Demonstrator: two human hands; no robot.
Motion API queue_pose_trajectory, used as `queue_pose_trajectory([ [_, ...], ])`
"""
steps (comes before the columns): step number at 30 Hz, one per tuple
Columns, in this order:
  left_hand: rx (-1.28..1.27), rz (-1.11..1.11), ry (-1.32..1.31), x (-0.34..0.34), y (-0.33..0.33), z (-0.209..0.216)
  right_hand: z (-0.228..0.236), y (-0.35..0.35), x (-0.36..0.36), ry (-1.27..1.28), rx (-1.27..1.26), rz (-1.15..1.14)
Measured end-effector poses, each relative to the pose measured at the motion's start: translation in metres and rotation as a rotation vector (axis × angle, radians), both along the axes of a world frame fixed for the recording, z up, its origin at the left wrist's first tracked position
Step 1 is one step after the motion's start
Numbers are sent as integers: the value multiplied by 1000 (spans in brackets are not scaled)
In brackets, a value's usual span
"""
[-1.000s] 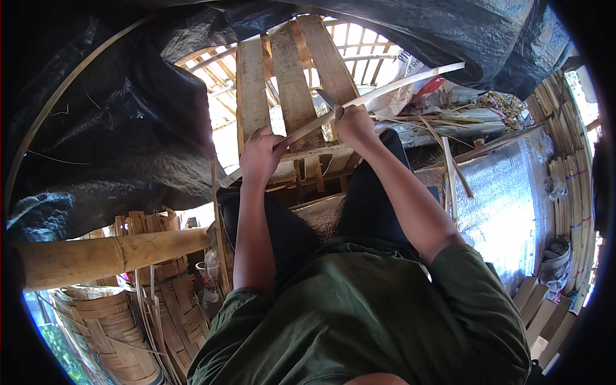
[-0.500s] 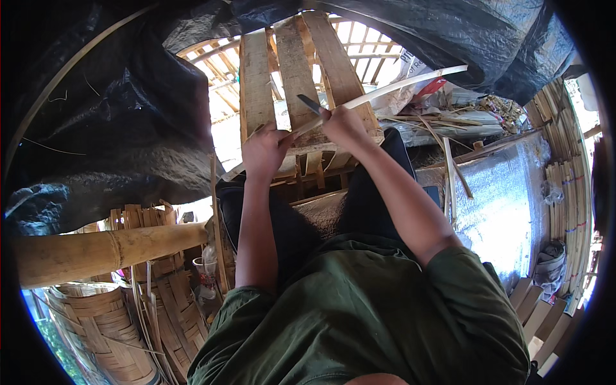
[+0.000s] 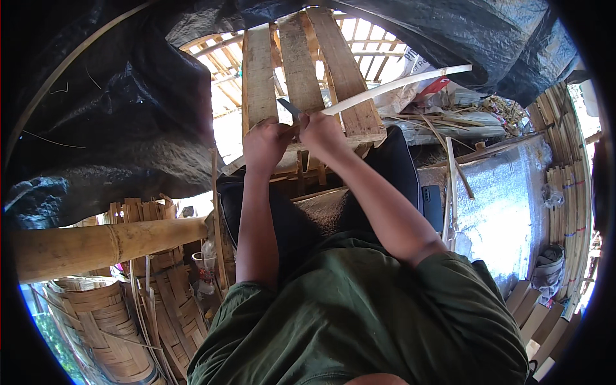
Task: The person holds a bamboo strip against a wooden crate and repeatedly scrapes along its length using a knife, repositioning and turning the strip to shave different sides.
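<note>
A long pale bamboo strip [image 3: 401, 85] runs from between my hands up toward the right, over a wooden plank bench [image 3: 260, 77]. My left hand [image 3: 264, 147] is closed round the strip's left end, at the bench's near edge. Close beside it, my right hand [image 3: 322, 136] is closed on a knife whose dark blade [image 3: 288, 106] points up and left; its handle is hidden in the fingers. The strip passes at the right hand too, and where the blade meets it is hidden.
Black plastic sheeting [image 3: 128, 122] hangs at the left and overhead. A bamboo pole [image 3: 115, 247] juts in at left above a woven basket [image 3: 90, 321]. Loose strips [image 3: 451, 186] and a dark phone [image 3: 432, 206] lie right of my leg, near silvery sheeting [image 3: 500, 205].
My right hand has slid left with the knife, along the strip, and now sits close to my left hand. The phone beside my right leg shows more fully.
</note>
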State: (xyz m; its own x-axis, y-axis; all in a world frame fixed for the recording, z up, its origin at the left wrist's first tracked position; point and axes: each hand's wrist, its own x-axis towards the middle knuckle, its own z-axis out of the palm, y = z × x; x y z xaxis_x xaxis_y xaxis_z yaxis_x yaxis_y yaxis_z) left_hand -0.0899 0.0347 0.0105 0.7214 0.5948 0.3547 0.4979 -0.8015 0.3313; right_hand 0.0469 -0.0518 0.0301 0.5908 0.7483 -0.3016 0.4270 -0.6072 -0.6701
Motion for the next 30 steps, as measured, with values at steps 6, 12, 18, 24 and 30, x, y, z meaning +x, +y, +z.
queue_pose_trajectory([
  [6,-69,20,63,-4,-4,11,8,-36,72,-413,-29,-41],
  [12,-30,29,60,-1,-1,3,-6,-24,48,-281,22,-193],
  [18,13,37,50,0,-7,9,-19,-32,107,-301,-33,-131],
  [24,52,29,30,3,-11,8,-25,-29,67,-309,-6,-167],
  [30,55,47,13,-3,-13,4,-5,-38,110,-254,-71,-107],
])
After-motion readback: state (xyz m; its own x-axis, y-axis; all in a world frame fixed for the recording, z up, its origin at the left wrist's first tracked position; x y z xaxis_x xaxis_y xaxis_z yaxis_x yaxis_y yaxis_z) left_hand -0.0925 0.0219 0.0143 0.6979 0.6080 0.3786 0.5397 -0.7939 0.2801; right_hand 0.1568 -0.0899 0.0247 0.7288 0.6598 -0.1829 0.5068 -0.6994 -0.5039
